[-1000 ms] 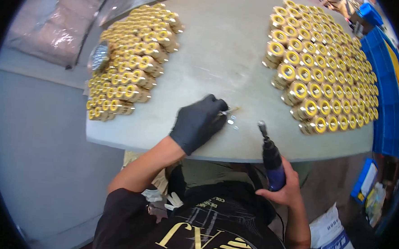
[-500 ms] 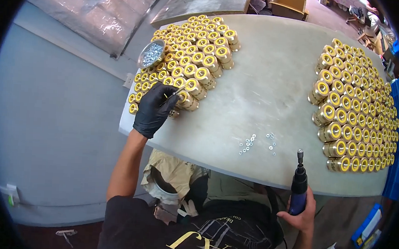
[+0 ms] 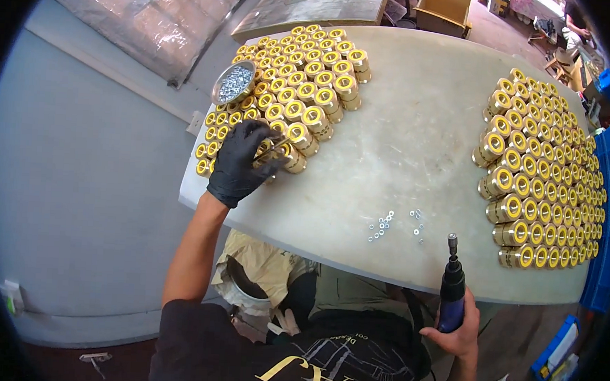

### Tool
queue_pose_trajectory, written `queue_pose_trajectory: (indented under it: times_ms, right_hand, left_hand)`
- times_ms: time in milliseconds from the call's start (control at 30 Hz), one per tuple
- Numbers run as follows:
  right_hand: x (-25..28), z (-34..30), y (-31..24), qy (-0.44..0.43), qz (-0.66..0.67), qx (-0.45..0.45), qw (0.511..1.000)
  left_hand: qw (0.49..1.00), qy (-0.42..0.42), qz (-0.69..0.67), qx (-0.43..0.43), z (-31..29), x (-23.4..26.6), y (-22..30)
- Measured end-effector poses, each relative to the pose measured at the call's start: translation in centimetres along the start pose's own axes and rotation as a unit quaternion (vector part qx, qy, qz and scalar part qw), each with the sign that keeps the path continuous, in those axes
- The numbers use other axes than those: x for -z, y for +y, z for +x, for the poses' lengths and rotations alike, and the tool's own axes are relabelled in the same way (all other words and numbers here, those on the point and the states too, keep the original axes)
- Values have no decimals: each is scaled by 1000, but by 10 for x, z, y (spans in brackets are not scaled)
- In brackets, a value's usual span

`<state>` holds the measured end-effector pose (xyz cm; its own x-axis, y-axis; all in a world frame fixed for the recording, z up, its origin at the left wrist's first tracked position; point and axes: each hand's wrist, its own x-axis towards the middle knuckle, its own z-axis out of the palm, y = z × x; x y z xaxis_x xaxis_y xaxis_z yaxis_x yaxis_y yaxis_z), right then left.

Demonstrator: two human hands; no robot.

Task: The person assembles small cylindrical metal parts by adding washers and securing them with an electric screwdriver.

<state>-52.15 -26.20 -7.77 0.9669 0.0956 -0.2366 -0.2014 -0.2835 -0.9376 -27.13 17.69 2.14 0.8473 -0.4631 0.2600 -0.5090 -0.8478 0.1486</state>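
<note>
My left hand (image 3: 239,165), in a black glove, is at the near edge of the left group of brass cylinders (image 3: 315,116) with yellow-ringed tops. Its fingers are closed around a thin brass-coloured rod (image 3: 274,148), slanting over the nearest cylinders; its exact kind is unclear. My bare right hand (image 3: 460,327) is wrapped around a dark blue and black electric screwdriver (image 3: 453,295). The tool stands upright near the table's front edge, its metal socket tip (image 3: 453,241) pointing away from me. Several small nuts (image 3: 384,224) lie loose between my hands.
A round metal bowl (image 3: 234,82) of small shiny hardware rests on the left cylinders. Another large group of brass cylinders (image 3: 514,182) covers the right side of the pale table (image 3: 405,120). Blue crates (image 3: 602,227) stand beyond the right edge, and a person (image 3: 577,29) sits far right.
My left hand has shifted slightly to the right, and its fingers have moved around the thin rod. The screwdriver has moved a little left and down, still in my right hand.
</note>
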Motion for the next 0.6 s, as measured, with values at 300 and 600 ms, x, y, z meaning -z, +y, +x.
queue_pose_trajectory:
  times_ms: [300,600]
  right_hand:
    - [-2,4,-9,-8,-39,44,998]
    - [-11,6,-31,-55,-57,78,994]
  left_hand:
    - [990,-40,74,-115,13,-17,13]
    - [996,-44,-28,-74,-6,-9,56]
